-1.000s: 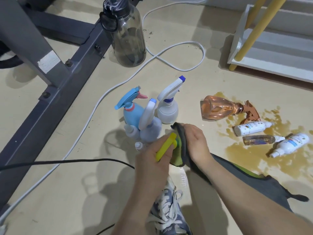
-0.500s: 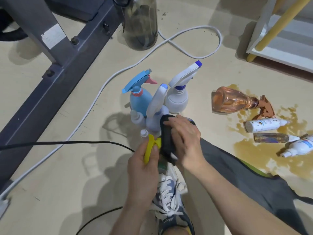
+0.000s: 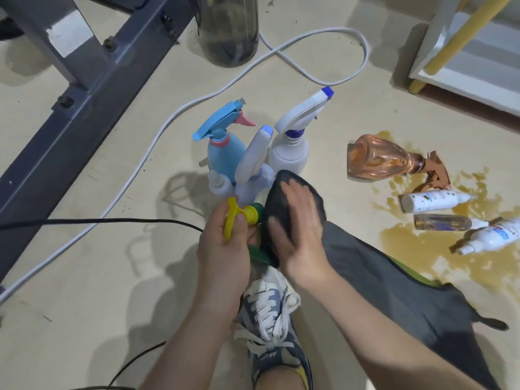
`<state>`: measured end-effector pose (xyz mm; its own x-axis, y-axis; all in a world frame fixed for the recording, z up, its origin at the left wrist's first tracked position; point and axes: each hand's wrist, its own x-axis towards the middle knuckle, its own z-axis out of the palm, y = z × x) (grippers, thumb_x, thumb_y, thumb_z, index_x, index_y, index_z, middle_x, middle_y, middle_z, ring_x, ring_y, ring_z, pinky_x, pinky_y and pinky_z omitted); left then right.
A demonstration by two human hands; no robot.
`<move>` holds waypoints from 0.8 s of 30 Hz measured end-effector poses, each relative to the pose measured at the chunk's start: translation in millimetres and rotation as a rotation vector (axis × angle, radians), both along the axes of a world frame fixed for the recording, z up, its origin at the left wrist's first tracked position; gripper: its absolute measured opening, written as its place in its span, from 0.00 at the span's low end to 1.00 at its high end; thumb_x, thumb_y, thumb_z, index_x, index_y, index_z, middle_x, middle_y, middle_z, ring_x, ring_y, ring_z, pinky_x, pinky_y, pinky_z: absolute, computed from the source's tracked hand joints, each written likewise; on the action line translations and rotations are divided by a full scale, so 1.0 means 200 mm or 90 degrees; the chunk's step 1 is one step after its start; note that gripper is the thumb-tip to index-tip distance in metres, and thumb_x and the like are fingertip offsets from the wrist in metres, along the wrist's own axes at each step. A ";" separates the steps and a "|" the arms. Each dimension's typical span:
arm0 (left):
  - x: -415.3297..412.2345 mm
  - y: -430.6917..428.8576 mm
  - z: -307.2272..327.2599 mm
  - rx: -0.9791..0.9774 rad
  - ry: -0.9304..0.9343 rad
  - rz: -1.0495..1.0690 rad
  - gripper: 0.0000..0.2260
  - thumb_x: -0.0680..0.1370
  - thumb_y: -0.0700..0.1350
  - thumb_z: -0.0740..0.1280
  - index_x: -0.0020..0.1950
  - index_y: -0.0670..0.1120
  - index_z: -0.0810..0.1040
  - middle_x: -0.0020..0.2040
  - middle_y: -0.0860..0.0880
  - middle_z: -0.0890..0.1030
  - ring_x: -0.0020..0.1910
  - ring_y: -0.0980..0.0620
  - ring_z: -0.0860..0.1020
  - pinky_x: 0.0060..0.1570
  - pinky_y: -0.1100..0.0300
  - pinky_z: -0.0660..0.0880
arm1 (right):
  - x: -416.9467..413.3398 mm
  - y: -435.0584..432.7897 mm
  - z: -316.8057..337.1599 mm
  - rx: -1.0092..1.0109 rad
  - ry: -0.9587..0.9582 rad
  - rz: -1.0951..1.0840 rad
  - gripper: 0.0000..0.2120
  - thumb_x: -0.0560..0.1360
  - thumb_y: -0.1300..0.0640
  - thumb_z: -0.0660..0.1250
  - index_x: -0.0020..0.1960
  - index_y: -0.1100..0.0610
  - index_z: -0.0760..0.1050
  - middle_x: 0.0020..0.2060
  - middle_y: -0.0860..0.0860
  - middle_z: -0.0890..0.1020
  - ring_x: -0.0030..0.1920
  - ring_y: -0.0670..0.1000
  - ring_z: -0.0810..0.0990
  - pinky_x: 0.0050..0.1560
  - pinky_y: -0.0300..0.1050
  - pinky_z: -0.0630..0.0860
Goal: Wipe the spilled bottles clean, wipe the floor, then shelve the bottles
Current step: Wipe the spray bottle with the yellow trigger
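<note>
The left grip [image 3: 222,249] clasps a green bottle [image 3: 256,211] by its neck while the right grip [image 3: 298,235] curls a dark cloth [image 3: 380,271] round it.

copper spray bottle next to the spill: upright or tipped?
Tipped. The copper spray bottle lies on its side, with its trigger head at the edge of the brown spill.

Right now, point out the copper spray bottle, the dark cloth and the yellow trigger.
copper spray bottle [image 3: 377,161], head view, on its clear body.
dark cloth [image 3: 394,282], head view, on the hanging part.
yellow trigger [image 3: 232,211], head view, on the lever.
</note>
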<state>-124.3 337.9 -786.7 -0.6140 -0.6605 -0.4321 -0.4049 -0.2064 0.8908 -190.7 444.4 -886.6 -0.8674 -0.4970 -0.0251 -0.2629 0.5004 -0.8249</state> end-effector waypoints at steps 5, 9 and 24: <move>-0.02 0.03 0.10 0.092 0.052 -0.118 0.24 0.82 0.36 0.57 0.67 0.64 0.71 0.62 0.58 0.79 0.56 0.56 0.81 0.54 0.60 0.78 | -0.07 0.12 0.01 0.006 0.028 0.075 0.31 0.76 0.52 0.67 0.77 0.51 0.61 0.77 0.50 0.62 0.77 0.52 0.57 0.77 0.50 0.54; 0.04 -0.06 0.13 0.083 0.015 -0.415 0.30 0.70 0.36 0.66 0.69 0.59 0.70 0.59 0.64 0.79 0.60 0.63 0.77 0.55 0.66 0.76 | -0.20 0.15 0.09 0.115 0.101 0.177 0.39 0.71 0.44 0.70 0.78 0.49 0.59 0.77 0.46 0.62 0.73 0.54 0.62 0.65 0.55 0.67; -0.10 -0.14 0.00 -0.861 0.087 -0.745 0.14 0.73 0.42 0.59 0.51 0.42 0.83 0.52 0.42 0.84 0.47 0.44 0.83 0.35 0.55 0.80 | -0.33 0.11 -0.01 -0.030 0.176 0.259 0.38 0.66 0.38 0.69 0.70 0.57 0.71 0.63 0.52 0.77 0.65 0.55 0.75 0.59 0.58 0.71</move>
